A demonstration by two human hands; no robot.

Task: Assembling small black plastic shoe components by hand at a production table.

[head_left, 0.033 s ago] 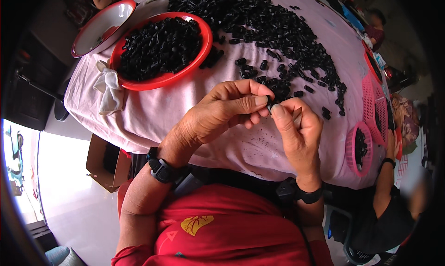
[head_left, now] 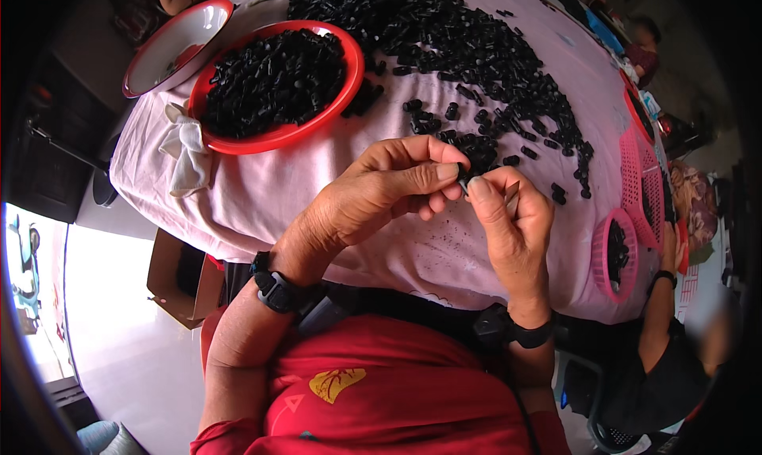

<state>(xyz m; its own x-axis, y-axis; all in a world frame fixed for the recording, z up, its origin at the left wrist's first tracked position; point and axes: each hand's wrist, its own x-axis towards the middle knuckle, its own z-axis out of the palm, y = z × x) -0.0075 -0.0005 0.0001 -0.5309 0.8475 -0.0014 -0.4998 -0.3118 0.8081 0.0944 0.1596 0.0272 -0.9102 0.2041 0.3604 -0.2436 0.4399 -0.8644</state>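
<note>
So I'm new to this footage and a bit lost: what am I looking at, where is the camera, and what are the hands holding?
There is no machine here: a person works with bare hands. The camera sits on their head and looks down, so the forearms enter from below and straight edges bend. The left hand and right hand meet over a table under a pink cloth, pinching one small black piece between the fingertips. On the cloth lie a heap of black pieces, a red bowl full of them, and an empty red and white bowl. Pink baskets sit at the right, near another person's arm.
</note>
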